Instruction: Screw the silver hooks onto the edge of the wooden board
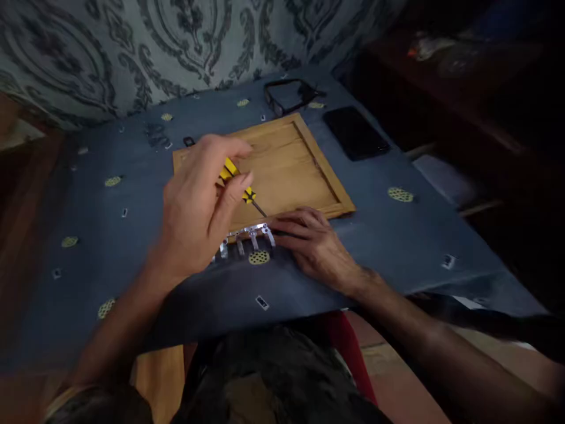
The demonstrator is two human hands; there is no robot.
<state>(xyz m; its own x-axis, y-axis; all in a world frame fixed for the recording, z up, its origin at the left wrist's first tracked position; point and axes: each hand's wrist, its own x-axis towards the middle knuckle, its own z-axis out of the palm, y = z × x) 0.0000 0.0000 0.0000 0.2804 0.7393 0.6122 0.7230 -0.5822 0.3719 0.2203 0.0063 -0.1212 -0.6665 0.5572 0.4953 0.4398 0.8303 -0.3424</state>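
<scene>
My left hand (194,203) is closed round a yellow and black screwdriver (249,195), whose shaft slants down to the right. The tip sits near the right end of a shiny metal hook rail (251,230). Several hooks hang from that rail along the near edge of a framed wooden board (282,171). Part of the rail and the board's left side are behind my left hand. At the near edge, just right of the rail, my right hand (320,247) grips the board with its fingers pointing left; their tips are partly hidden.
A blue patterned cloth (176,312) covers the table under the board. Dark-framed glasses (288,110) lie beyond it, and a black phone (355,133) lies to its right. Patterned fabric (194,41) rises behind the table. A red seat edge (351,353) shows below.
</scene>
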